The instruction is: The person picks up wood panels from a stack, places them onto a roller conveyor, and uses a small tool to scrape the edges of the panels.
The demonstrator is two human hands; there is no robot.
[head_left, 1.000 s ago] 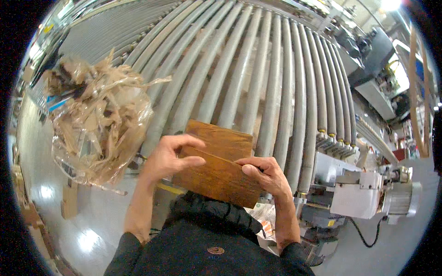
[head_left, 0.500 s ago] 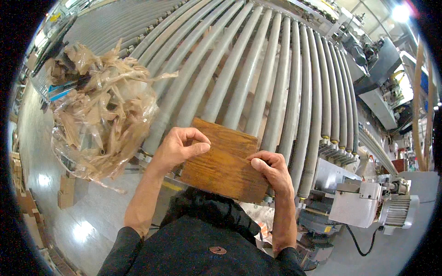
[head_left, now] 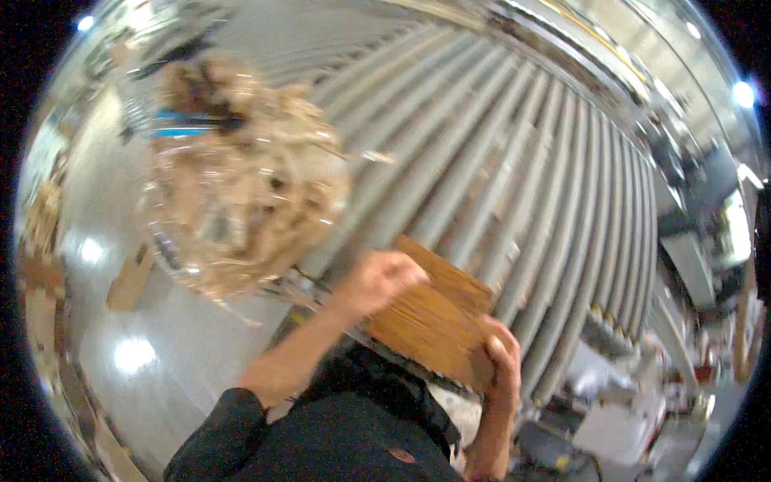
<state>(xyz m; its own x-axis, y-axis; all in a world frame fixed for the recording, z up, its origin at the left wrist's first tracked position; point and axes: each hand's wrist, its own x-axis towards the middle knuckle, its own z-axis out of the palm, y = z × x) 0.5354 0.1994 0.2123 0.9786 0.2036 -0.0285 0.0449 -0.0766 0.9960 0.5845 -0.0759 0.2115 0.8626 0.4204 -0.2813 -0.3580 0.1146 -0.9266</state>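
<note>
A brown, stained wooden board [head_left: 434,333] with strong grain lies tilted in front of my body, at the near end of the rollers. My right hand [head_left: 499,353] grips its right edge, thumb on top and fingers partly hidden. Over the board's upper left part is my left hand [head_left: 381,283], smeared by motion. Its fingers are curled together, and whatever they pinch, if anything, is too blurred to make out. A dark line crosses the board's face between the two hands.
A roller conveyor [head_left: 514,185] stretches away ahead. At left sits a big clear bag [head_left: 249,185] of crumpled brown paper, with a blue-handled item [head_left: 186,122] on it. A cardboard piece [head_left: 131,279] is on the floor [head_left: 173,353]. Machinery [head_left: 614,426] stands at right.
The view has swung, so bag, rollers and board appear further right, and it is blurrier. My left hand's fingers look more curled; the right hand keeps the board's edge.
</note>
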